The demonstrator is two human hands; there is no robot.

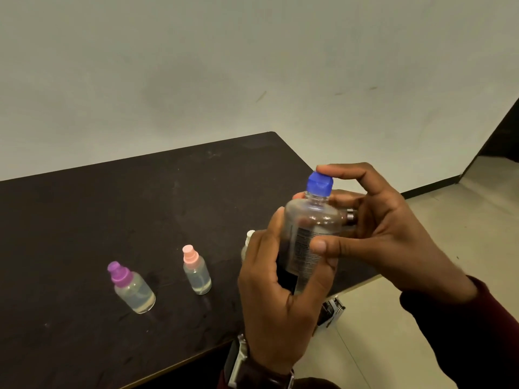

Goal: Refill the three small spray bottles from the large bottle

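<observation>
My left hand (276, 299) grips the body of the large clear bottle (311, 234), held tilted above the table's right edge. Its blue flip cap (319, 184) is shut, and my right hand (387, 228) has a fingertip on top of the cap and a thumb against the label. Three small spray bottles stand on the table: one with a purple top (132, 287) at the left, one with a pink top (196, 272) in the middle, and one with a white top (248, 240), mostly hidden behind my left hand.
The dark table (84, 220) ends at a wall behind and has its right edge just under my hands. Pale tiled floor (393, 346) lies to the right, with a small dark object (332, 308) on it below the table edge.
</observation>
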